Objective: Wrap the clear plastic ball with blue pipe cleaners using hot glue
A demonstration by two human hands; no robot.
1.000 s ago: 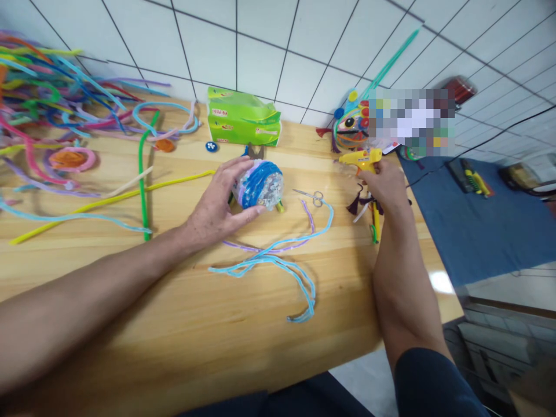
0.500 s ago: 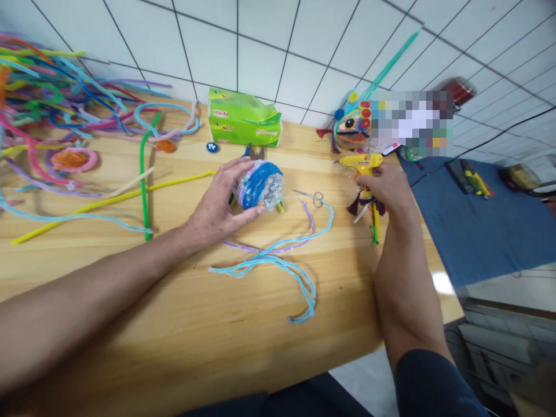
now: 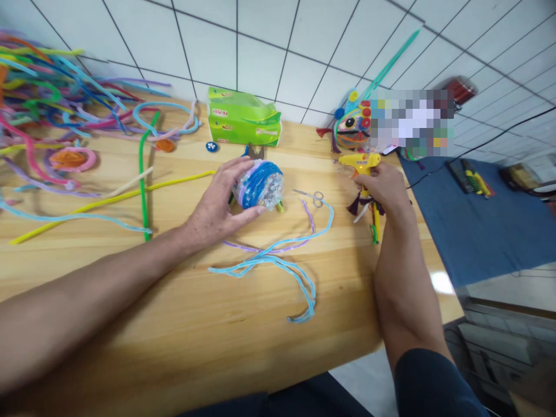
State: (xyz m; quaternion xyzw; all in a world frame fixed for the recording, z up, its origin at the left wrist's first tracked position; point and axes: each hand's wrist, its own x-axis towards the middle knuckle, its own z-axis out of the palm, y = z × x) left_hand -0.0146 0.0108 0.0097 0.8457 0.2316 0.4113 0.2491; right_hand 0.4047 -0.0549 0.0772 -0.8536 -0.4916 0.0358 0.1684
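Observation:
My left hand (image 3: pixel 228 197) is curved round a clear ball-shaped object (image 3: pixel 263 185) wrapped with blue and lilac pipe cleaner, thumb below and fingers on top. Behind the ball the jaws of some pliers (image 3: pixel 256 152) stick out. At the right, my right hand (image 3: pixel 384 182) grips the handle of a yellow glue gun (image 3: pixel 359 162), its nozzle pointing left. Between the hands lie small scissors (image 3: pixel 310 197). Light blue pipe cleaners (image 3: pixel 278 260) and a purple one (image 3: pixel 311 219) rest bent on the wood in front of the ball.
A heap of coloured pipe cleaners (image 3: pixel 56 98) fills the back left. A green tissue pack (image 3: pixel 243 119) stands by the tiled wall, near a blue button (image 3: pixel 211 147). A decorated craft piece (image 3: pixel 351 130) sits behind the glue gun. A black cord (image 3: pixel 478 134) crosses the right side.
The right hand and glue gun have shifted very slightly to the left. My left hand and the ball look the same.

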